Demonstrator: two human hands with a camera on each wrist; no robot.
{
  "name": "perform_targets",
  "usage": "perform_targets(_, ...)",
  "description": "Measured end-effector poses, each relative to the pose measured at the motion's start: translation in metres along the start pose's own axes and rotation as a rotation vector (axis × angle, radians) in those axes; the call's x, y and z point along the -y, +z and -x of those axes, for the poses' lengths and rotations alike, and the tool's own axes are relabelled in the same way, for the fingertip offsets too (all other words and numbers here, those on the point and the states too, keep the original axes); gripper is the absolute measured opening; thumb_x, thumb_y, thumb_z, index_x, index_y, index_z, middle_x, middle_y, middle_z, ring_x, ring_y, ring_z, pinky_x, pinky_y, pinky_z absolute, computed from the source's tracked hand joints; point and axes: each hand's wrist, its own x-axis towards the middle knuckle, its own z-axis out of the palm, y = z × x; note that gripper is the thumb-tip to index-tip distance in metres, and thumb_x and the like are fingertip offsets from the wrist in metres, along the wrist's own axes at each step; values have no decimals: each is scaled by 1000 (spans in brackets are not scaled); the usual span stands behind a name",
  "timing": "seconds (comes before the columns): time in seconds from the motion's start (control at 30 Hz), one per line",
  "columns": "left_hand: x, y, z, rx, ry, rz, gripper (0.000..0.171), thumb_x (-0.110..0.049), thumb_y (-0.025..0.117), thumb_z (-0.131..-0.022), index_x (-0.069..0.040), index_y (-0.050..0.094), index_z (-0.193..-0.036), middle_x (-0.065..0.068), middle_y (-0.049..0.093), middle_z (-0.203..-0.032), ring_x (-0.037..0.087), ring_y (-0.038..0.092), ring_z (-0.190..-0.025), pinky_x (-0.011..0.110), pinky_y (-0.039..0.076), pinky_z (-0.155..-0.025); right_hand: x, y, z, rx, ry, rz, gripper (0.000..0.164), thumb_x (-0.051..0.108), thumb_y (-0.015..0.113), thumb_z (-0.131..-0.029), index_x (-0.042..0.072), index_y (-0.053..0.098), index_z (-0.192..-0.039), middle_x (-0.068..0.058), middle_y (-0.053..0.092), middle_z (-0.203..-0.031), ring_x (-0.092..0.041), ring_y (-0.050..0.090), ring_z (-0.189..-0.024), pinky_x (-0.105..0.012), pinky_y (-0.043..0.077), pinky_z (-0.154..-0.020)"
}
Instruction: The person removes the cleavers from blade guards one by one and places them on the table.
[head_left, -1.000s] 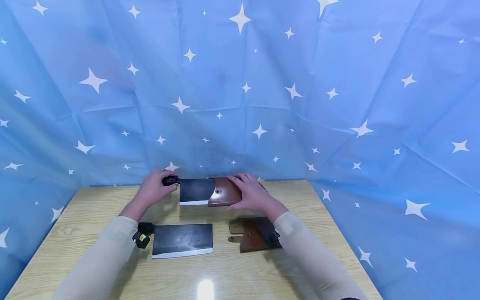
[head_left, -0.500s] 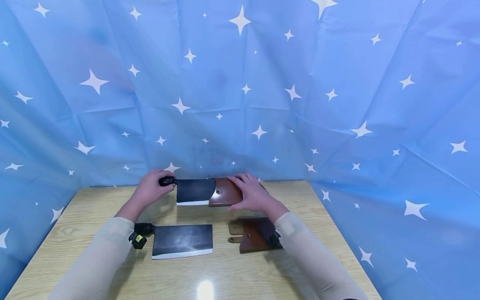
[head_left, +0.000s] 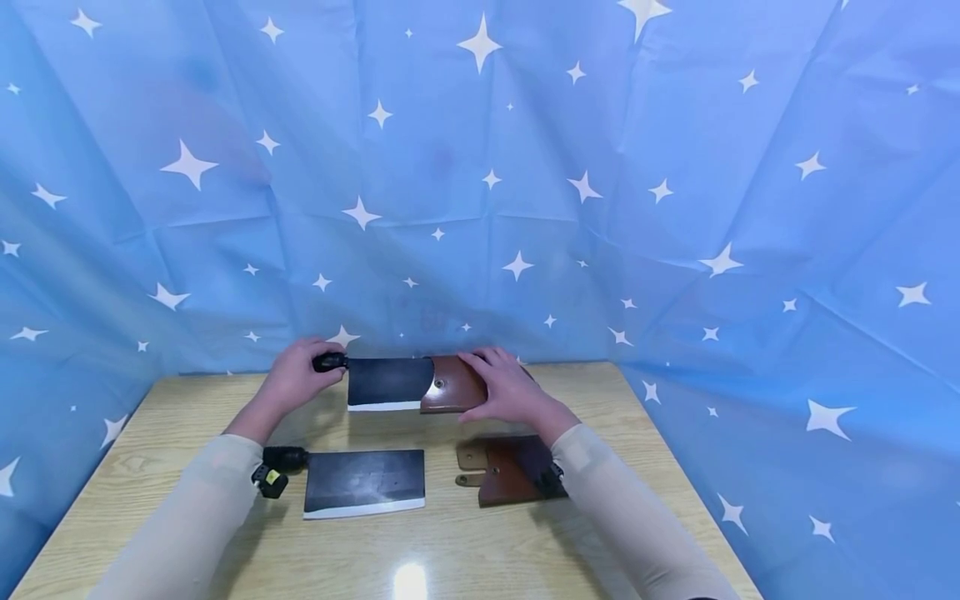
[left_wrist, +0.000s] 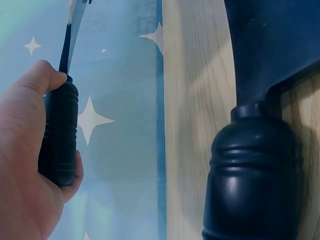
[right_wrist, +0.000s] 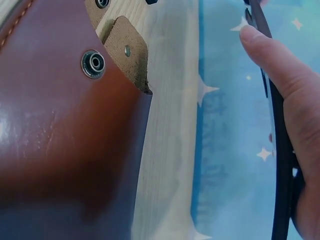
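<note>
My left hand [head_left: 292, 377] grips the black handle [left_wrist: 62, 132] of a cleaver [head_left: 386, 383] near the back of the table. The cleaver's dark blade, with a bright lower edge, runs right into a brown leather sheath [head_left: 453, 385]. My right hand [head_left: 512, 392] holds that sheath, thumb on its near face and fingers over the top. The blade's far part is hidden inside the sheath. A second cleaver [head_left: 365, 483] lies bare on the table in front, its handle [left_wrist: 255, 175] to the left. A second brown sheath [head_left: 510, 479] lies under my right forearm, partly covered by it.
The light wooden table [head_left: 360, 550] has its back edge right behind both hands. A blue cloth [head_left: 480, 167] with white stars hangs behind it and at the sides. The second sheath's snap straps [head_left: 471, 467] point left toward the bare cleaver.
My left hand has moved left with the cleaver, so more of its blade shows outside the sheath. My right hand and the sheath have hardly moved. The lower cleaver and second sheath stay in place.
</note>
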Motion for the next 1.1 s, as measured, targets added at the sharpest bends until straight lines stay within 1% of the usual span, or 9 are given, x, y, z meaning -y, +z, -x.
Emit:
perform_targets(0.27, 4, -2, 2, -4, -1, 9, 42, -21, 80, -100, -7, 75, -139, 22, 68, -135, 48, 62, -123, 67, 52, -98, -2, -2, 2, 13, -15, -4, 125, 79, 89, -75, 19, 39, -173, -10, 47, -164, -34, 40, -152, -60, 37, -124)
perform_targets(0.43, 5, -2, 4, -3, -8, 9, 43, -23, 79, -101, -7, 74, -141, 23, 67, -140, 49, 60, -127, 69, 51, -99, -3, -3, 3, 26, 0, -16, 126, 76, 91, -75, 19, 38, -173, -11, 45, -166, -36, 38, -154, -61, 36, -124)
perform_targets(0.6, 6, -5, 6, 4, -26, 7, 44, -23, 78, -102, -7, 73, -143, 23, 65, -144, 50, 59, -130, 69, 51, -101, -5, -6, 6, 32, 11, -25, 126, 79, 90, -75, 21, 37, -174, -11, 44, -167, -37, 36, -156, -61, 35, -125)
perform_targets(0.77, 7, -7, 7, -2, -22, 13, 44, -21, 78, -101, -6, 73, -142, 24, 66, -143, 50, 60, -128, 69, 51, -100, -7, -6, 8, 41, 12, -25, 127, 81, 88, -75, 22, 36, -175, -11, 44, -167, -35, 37, -155, -58, 37, -125)
perform_targets(1.0, 11, -9, 9, -14, -15, -7, 44, -25, 79, -102, -6, 74, -141, 23, 67, -139, 49, 62, -125, 68, 52, -98, -12, -6, 11, 22, 14, -35, 127, 74, 93, -74, 17, 39, -173, -11, 44, -167, -36, 38, -154, -59, 36, -125)
perform_targets(1.1, 12, -11, 12, -15, -16, -3, 43, -25, 80, -102, -5, 74, -140, 24, 67, -140, 50, 62, -125, 69, 52, -98, -15, -5, 13, 17, 13, -25, 127, 74, 93, -74, 17, 39, -173, -11, 44, -167, -35, 38, -154, -58, 37, -125)
